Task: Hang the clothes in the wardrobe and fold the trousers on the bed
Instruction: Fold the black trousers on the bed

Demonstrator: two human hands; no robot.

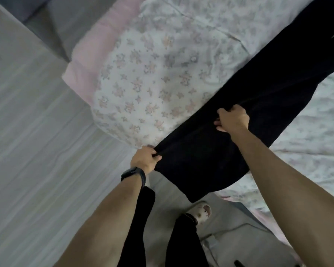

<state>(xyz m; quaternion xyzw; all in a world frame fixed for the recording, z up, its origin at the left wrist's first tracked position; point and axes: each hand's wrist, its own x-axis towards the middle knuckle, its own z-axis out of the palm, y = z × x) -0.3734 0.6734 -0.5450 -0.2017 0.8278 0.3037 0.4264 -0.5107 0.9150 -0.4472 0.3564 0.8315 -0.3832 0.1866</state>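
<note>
A: How many trousers are spread out?
B: One black pair of trousers [239,122], nothing more.
A: And hands?
B: Two: the left hand [145,159] and the right hand [232,119]. There is one dark wristband [133,174], on the left wrist.
A: What about bedding?
B: One flowered cover [143,83] and one pink sheet [89,58] showing at its edge.
A: Lower down?
B: Two legs in dark cloth, the left leg [139,218] and the right leg [183,245]. Only one pale slipper [203,211] is in view. There is also one thin cord [239,225].
A: Any other clothes?
B: I count none beyond that pair.
</note>
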